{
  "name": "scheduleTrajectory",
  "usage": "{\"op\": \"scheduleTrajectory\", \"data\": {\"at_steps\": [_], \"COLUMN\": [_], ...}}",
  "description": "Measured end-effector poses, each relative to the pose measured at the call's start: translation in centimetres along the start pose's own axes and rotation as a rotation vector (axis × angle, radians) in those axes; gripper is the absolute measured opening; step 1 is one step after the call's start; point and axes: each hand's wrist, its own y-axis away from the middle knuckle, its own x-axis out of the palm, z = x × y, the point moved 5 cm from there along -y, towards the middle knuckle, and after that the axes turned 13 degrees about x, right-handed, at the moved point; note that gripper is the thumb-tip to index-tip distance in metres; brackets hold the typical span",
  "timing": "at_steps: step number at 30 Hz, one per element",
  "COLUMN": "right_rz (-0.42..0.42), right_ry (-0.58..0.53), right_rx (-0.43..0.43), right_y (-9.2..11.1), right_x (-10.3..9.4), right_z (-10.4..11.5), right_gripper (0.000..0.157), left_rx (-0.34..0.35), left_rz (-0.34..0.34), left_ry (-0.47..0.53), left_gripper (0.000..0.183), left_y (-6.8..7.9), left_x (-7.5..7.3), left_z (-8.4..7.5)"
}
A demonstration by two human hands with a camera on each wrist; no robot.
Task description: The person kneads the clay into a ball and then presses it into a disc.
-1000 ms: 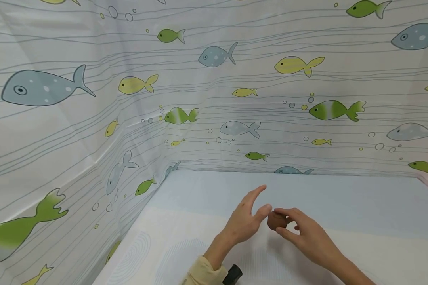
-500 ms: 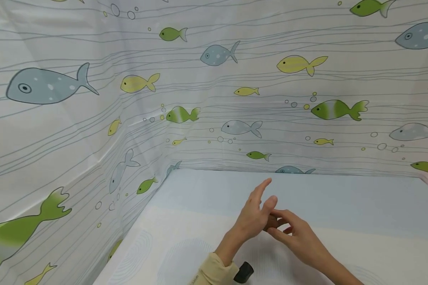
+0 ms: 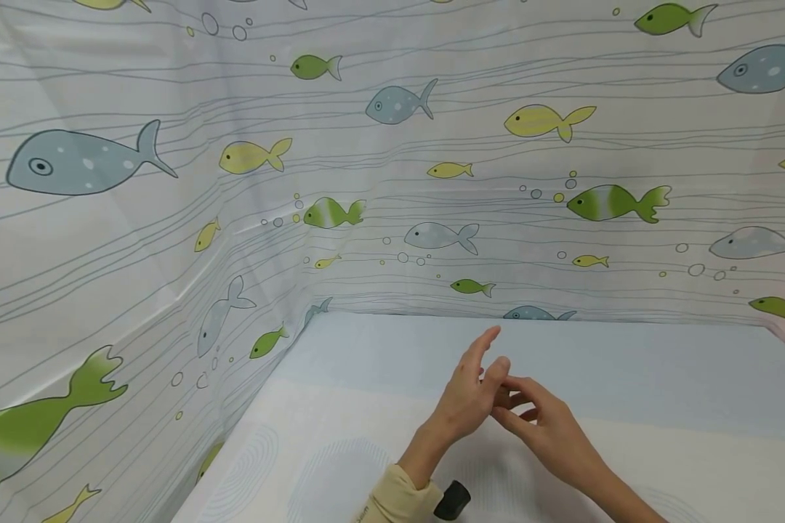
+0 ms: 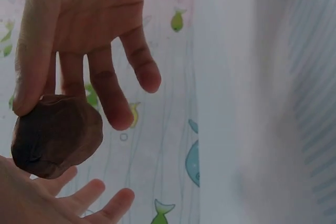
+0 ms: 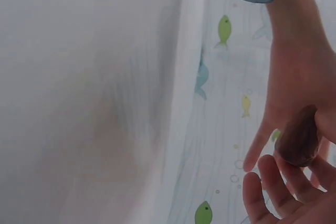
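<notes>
pinches a brown lump (image 4: 58, 136) in the right hand (image 3: 552, 432), with the thumb against one side, with the index and middle fingers reaching its upper edge in the left wrist view, and with the ring and little fingers spread apart from it. holds it just in front of the left palm, nearly hidden behind the left thumb in the head view; overlaps that palm in the right wrist view, but cannot tell there whether touching. keeps no grip with the left hand (image 3: 466, 396): extends its fingers loosely, pointing the index finger up past the thumb with a gap between. wears a pale yellow sleeve (image 3: 399, 497) behind the left fingers, beside a short black cylinder (image 3: 453, 500). works above a pale printed tabletop (image 3: 366, 356), below all the fingers, and faces a fish-printed sheet (image 3: 392, 174) beyond the fingertips.
</notes>
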Motion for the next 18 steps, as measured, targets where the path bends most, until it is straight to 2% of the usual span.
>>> {"op": "scheduleTrajectory", "data": {"at_steps": [3, 12, 15, 18], "right_rz": [-0.008, 0.001, 0.014, 0.04], "right_ry": [-0.004, -0.078, -0.127, -0.234], "right_rx": [0.036, 0.069, 0.091, 0.104], "right_y": [-0.3, -0.6, -0.7, -0.7], "right_x": [0.3, 0.6, 0.9, 1.2], "right_z": [0.3, 0.9, 1.1, 1.2], "right_gripper": [0.043, 0.047, 0.054, 0.057], "left_rx": [-0.003, -0.005, -0.005, 0.008], "left_rz": [-0.007, -0.064, -0.096, -0.139], "left_ry": [0.033, 0.13, 0.162, 0.201], "left_gripper": [0.059, 0.06, 0.059, 0.059], "left_y": [0.0, -0.3, -0.6, -0.8], "left_x": [0.1, -0.2, -0.3, -0.5], "left_z": [0.2, -0.2, -0.2, -0.2]}}
